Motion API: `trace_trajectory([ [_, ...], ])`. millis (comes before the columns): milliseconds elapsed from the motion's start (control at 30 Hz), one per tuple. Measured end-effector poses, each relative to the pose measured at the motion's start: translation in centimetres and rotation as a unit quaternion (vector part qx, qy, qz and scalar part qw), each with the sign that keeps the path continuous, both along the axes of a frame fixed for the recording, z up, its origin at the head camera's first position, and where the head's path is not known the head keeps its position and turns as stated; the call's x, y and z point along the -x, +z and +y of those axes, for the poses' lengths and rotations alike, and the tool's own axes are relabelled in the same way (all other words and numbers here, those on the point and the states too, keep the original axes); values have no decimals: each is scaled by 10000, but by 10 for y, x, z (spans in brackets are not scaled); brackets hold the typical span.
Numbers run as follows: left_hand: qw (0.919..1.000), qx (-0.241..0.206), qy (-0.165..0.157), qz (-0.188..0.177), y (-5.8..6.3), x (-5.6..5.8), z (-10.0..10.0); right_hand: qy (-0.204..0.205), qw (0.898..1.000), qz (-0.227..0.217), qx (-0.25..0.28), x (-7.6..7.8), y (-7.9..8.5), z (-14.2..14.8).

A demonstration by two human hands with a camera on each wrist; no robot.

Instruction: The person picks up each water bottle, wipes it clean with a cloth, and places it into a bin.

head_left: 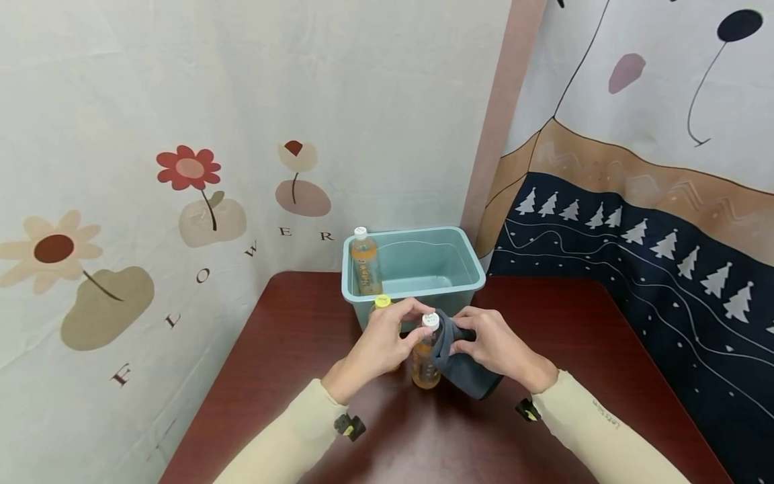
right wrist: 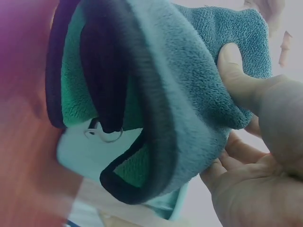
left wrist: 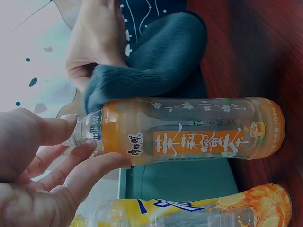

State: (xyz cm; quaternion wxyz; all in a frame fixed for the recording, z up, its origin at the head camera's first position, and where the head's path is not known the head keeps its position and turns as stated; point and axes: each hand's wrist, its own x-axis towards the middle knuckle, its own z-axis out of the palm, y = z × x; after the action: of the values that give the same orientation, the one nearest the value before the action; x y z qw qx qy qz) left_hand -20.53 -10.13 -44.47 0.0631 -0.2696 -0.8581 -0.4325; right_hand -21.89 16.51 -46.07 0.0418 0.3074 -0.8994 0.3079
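My left hand [head_left: 387, 339] pinches the white cap of a clear bottle [left wrist: 189, 130] with an orange label, upright on the table. Against the upper side of that bottle lies a dark grey-blue cloth [right wrist: 189, 85], bunched and hanging down. My right hand [head_left: 492, 339] grips the cloth between thumb and fingers, as the right wrist view shows close up. Just behind my left hand stands a second bottle with a yellow cap [head_left: 382, 301]; its orange-fruit label [left wrist: 255, 208] shows in the left wrist view. Most of it is hidden from the head view by my left hand.
A light teal plastic bin [head_left: 417, 296] stands at the back of the dark red table [head_left: 290, 336]. Inside its left end is another white-capped bottle [head_left: 365, 265]. Printed fabric walls [head_left: 393, 101] rise behind the table and along its right side.
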Motion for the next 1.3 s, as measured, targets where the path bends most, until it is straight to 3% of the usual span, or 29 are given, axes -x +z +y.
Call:
trace_trajectory([
  [367, 10000, -87, -46, 14, 0, -2, 1, 214, 9989, -331, -241, 7, -47, 0],
  [733, 9999, -4, 64, 123, 0, -2, 1, 412, 9965, -536, -484, 10, -78, -3],
  [1033, 9998, 16, 67, 168, 0, -1, 1, 396, 9970, -562, -356, 13, -84, 0],
  [1300, 9999, -45, 10, 110, 0, -1, 0, 289, 9974, -655, 30, 13, -75, 3],
])
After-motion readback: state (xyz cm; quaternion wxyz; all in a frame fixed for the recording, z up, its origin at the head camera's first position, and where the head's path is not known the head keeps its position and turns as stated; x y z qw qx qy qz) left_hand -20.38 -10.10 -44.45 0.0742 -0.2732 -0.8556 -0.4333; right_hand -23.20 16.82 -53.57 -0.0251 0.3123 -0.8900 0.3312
